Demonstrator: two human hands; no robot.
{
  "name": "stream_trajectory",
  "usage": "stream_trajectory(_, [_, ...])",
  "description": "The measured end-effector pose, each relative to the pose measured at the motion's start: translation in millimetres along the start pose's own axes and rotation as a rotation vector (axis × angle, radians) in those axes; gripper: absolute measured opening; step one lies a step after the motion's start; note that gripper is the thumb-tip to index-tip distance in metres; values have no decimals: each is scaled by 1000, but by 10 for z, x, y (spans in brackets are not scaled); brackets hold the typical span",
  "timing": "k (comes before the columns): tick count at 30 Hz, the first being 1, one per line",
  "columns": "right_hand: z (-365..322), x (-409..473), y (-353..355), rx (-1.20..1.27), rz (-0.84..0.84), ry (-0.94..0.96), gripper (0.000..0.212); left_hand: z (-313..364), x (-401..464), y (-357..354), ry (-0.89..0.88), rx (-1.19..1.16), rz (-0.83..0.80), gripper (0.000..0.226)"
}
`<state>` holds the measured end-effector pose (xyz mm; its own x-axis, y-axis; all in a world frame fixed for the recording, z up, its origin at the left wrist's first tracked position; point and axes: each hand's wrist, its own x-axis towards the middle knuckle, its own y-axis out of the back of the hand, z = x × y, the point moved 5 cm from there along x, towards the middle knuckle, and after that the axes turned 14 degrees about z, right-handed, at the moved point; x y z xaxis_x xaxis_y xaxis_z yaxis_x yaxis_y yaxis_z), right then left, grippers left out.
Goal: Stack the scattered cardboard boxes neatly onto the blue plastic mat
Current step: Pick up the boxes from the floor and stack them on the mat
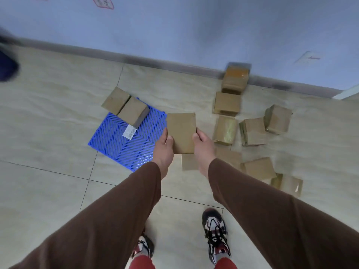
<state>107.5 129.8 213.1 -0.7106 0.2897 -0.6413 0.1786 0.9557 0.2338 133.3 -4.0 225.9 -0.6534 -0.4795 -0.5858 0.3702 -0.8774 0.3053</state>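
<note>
I hold a flat brown cardboard box (181, 132) in the air between both hands, just right of the blue plastic mat (118, 140). My left hand (164, 150) grips its left edge and my right hand (204, 147) grips its right edge. Two cardboard boxes (126, 109) sit side by side on the mat's far corner, one bearing a white label (129, 132). Several more boxes (252, 131) lie scattered on the tiled floor to the right. Another box (189, 162) lies partly hidden under my right wrist.
A pale blue wall with a grey skirting board (165, 63) runs along the far side; one box (235, 79) leans against it. My two shoes (215, 233) stand on the beige tiles below. A dark object (6, 66) is at the left edge.
</note>
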Motion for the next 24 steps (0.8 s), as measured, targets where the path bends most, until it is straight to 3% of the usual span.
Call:
stream_trajectory(9, [276, -235, -1216, 42, 118, -39, 25, -324, 788, 1006, 55, -13, -19, 47])
stream_trajectory(14, [529, -115, -1524, 71, 159, -81, 21, -596, 1119, 1129, 130, 1, 22, 24])
stream_trajectory(17, [661, 68, -1682, 118, 159, -131, 30, -737, 1355, 1094, 132, 14, 6, 21])
stream_trajectory(24, [951, 619, -2054, 127, 252, -180, 27, -1074, 1946, 954, 278, 4, -25, 51])
